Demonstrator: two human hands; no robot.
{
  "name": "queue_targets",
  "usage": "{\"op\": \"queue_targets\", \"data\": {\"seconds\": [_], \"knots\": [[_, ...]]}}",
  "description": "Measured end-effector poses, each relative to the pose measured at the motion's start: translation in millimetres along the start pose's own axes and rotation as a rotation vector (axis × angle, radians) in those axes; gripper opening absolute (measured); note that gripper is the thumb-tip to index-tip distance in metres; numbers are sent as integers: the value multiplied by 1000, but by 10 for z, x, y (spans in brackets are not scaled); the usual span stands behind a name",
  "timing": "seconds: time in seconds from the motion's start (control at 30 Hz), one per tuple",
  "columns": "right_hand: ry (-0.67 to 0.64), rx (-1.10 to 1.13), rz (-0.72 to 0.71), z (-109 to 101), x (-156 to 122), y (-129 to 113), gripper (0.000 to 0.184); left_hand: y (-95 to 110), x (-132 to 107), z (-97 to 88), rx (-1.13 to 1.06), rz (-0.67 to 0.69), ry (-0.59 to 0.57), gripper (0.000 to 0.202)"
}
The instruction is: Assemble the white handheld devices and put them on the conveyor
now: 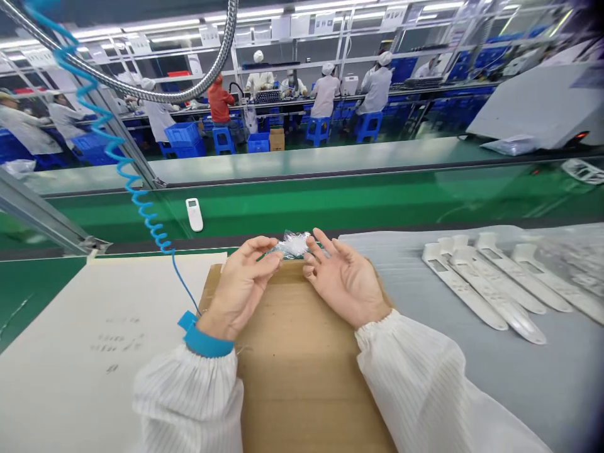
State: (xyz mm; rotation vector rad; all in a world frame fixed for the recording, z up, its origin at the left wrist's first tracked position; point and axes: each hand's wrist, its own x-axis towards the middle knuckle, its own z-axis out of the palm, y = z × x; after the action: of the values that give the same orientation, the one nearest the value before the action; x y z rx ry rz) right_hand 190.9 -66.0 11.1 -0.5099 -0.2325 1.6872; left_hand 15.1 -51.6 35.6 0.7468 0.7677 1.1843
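Note:
A crinkled clear plastic bag (295, 244) with something whitish in it shows between my hands, above the far end of a brown cardboard sheet (302, 365). My left hand (248, 277), with a blue wrist strap (208, 340) round its wrist, pinches the bag's left side between thumb and fingers. Palm turned up and fingers apart, my right hand (344, 274) is beside the bag's right edge. Its fingertips are close to the plastic; whether they touch it I cannot tell. What the bag contains is too small to make out.
Several long white plastic housings (465, 286) lie on grey foam sheeting (401, 251) at right. A coiled blue cord (125, 167) hangs at left. A white handheld device (194, 214) rests on the green belt (292, 207). Several people work at benches beyond.

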Motion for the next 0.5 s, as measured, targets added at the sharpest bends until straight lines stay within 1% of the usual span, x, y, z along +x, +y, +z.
{"op": "queue_targets", "data": {"seconds": [0.2,0.33,0.4,0.43,0.47,0.5], "knots": [[1,-23,-5,6,-10,3,24,9,-46,19,7,-7,-74,34],[-15,-42,5,-7,-12,-1,23,-10,-67,59,58,15,-85,32],[-25,-39,2,-13,-9,-4,22,-27,-67,64,112,21,-63,31],[-26,-34,-2,-15,-6,-3,22,-39,-63,59,168,34,-33,30],[-25,-32,-4,-16,-3,0,22,-55,-57,51,253,70,13,29],[-17,-36,-5,-15,0,5,21,-74,-49,38,365,135,70,29]]}}
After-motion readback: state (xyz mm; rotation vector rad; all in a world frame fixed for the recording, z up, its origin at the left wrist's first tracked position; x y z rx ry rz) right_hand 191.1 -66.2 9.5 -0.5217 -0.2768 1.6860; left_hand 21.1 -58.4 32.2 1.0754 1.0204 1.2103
